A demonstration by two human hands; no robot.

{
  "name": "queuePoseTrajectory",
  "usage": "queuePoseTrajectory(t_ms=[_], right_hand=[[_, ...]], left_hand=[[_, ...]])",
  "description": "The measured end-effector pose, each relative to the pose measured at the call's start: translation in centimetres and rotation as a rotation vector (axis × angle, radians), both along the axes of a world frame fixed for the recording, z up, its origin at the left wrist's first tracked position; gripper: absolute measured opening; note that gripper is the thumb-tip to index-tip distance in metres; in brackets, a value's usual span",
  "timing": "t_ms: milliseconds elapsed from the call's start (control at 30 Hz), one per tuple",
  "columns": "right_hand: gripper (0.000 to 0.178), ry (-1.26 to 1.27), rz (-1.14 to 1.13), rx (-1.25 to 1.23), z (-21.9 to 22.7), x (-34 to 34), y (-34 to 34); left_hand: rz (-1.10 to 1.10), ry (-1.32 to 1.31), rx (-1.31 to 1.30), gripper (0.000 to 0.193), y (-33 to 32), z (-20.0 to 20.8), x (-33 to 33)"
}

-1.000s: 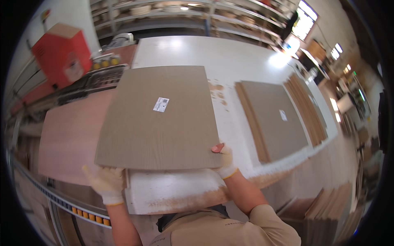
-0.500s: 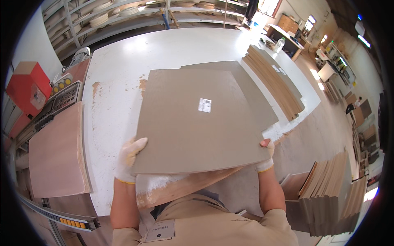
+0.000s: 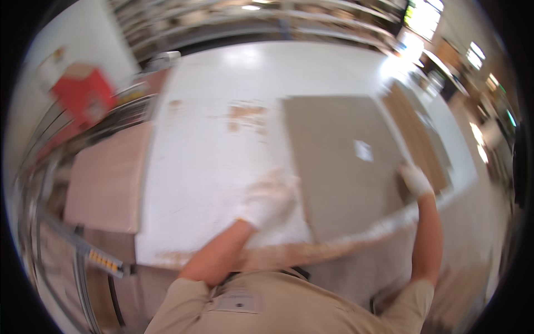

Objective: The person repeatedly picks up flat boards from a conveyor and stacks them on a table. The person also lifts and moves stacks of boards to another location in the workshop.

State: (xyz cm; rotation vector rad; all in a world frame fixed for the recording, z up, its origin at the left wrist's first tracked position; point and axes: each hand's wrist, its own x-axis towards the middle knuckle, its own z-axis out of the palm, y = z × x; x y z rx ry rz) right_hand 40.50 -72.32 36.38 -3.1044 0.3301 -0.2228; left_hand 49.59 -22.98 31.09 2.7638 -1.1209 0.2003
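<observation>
A flat grey-brown board (image 3: 339, 167) with a small white label (image 3: 363, 151) lies on the white worktable (image 3: 206, 183). My right hand (image 3: 416, 179), in a pale work glove, is closed at the board's right edge, with a dark shadow just beside it. My left hand (image 3: 271, 197), gloved too, is over the table beside the board's left edge. Motion smears its fingers, so their pose is unclear, and whether it touches the board cannot be seen.
A stack of brown boards (image 3: 414, 133) stands right of the labelled board. At left lie a pinkish sheet (image 3: 108, 178) and a red machine housing (image 3: 83, 94), with a metal rail (image 3: 83, 245) below. Shelving (image 3: 250, 25) runs along the back. The table's front edge is worn.
The board, earlier held between both hands nearer me, now lies farther right on the table. My left hand has come off its left corner. The view has swung, and bare tabletop shows at left.
</observation>
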Motion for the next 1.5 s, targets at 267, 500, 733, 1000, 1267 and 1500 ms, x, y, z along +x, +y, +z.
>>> queuePoseTrajectory(t_ms=[267,500,733,1000,1267,1500], right_hand=[[0.067,-0.001,-0.416,0.066,-2.1,6.6,2.2],[0.06,-0.052,-0.479,0.22,-2.4,7.4,1.8],[0.065,0.028,-0.598,0.202,-2.3,7.0,4.1],[0.064,0.037,-0.558,0.208,0.2,6.5,5.3],[0.056,-0.016,-0.64,0.325,-1.1,7.0,5.9],[0.056,0.003,-0.778,0.404,0.9,6.8,6.8]], left_hand=[[0.359,0.696,-0.689,0.093,-6.4,0.1,-0.5],[0.327,0.747,-0.777,0.092,-5.0,2.0,-0.3],[0.47,0.99,-0.553,0.099,-5.5,0.6,0.1],[0.439,0.895,-0.667,0.096,-6.4,0.7,-0.6],[0.477,0.935,-0.679,0.073,-5.7,-1.7,1.4],[0.073,1.022,-1.105,0.063,-3.6,-5.0,4.1]])
